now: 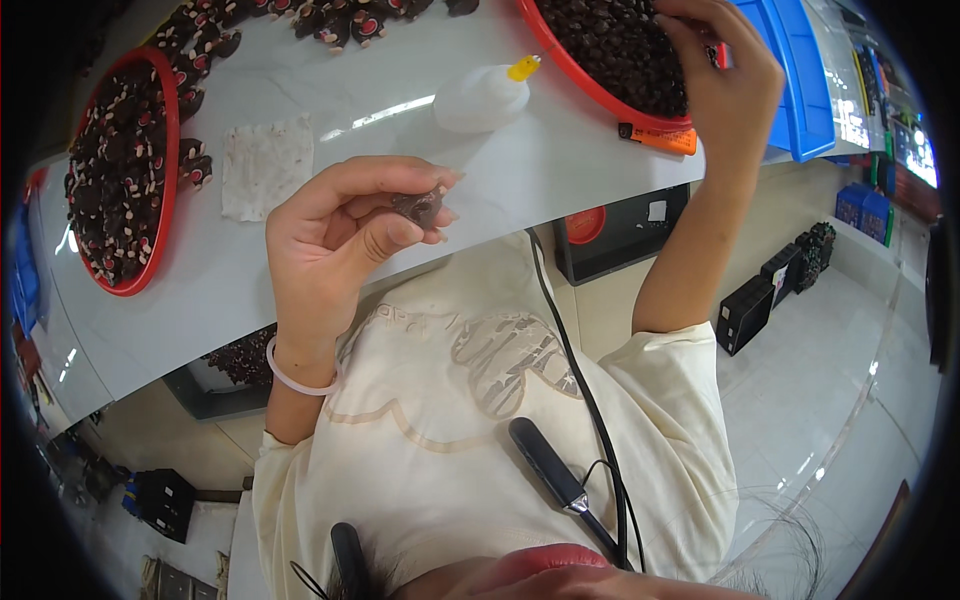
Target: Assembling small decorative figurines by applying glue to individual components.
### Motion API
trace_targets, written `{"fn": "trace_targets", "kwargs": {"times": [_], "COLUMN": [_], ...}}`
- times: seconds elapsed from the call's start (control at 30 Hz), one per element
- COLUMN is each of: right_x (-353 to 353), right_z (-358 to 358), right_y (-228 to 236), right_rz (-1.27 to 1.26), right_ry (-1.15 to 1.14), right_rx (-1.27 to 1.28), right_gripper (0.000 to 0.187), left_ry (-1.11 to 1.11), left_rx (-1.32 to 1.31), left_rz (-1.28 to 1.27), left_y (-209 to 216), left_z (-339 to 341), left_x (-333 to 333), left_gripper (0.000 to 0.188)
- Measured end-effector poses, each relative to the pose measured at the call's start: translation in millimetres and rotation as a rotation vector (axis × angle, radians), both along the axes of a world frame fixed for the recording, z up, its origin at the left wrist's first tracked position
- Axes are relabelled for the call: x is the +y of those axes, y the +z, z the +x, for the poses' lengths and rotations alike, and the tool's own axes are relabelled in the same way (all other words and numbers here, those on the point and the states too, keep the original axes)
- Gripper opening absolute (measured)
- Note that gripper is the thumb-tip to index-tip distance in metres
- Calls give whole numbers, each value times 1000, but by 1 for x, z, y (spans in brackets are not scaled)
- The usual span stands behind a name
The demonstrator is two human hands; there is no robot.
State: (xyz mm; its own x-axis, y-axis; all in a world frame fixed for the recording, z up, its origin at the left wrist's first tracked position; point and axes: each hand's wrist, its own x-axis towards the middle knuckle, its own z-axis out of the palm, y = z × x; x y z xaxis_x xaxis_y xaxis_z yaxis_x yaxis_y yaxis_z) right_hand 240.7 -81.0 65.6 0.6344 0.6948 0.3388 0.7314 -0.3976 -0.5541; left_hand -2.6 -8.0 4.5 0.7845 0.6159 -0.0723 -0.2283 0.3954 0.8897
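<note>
The table [220, 275] is evenly and brightly lit, with white glare streaked across its gloss and the floor [800, 400]. The screen [915, 150] at far right is washed out. Toward the rim, straight edges are bent, details are softened and corners are blackened.

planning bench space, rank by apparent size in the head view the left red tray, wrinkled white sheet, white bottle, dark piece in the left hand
1. Left red tray
2. Wrinkled white sheet
3. White bottle
4. Dark piece, partly covered by the left hand's fingers
</note>
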Motion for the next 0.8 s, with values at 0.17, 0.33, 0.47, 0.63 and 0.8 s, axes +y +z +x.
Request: {"fn": "trace_targets", "kwargs": {"times": [0.17, 0.33, 0.47, 0.63, 0.8], "right_x": [-36, -44, -35, -19, -19], "right_z": [14, -46, -80, -97, -104], "right_y": [-13, -2, -21, -34, -42], "right_rz": [359, 292, 316, 350, 422], "right_ry": [219, 587, 614, 765, 775], "right_rx": [138, 305, 646, 382, 170], "right_gripper": [14, 22, 29, 27, 21], "left_ry": [-7, -5, -57, -2, 21], "left_rx": [-23, -96, -101, -56, -44], "left_rz": [-41, -65, 9, 35, 202], "left_y": [2, -1, -3, -5, -7], "left_z": [0, 3, -1, -4, -7], "left_x": [-1, 0, 3, 0, -2], "left_gripper": [27, 26, 30, 38, 27]}}
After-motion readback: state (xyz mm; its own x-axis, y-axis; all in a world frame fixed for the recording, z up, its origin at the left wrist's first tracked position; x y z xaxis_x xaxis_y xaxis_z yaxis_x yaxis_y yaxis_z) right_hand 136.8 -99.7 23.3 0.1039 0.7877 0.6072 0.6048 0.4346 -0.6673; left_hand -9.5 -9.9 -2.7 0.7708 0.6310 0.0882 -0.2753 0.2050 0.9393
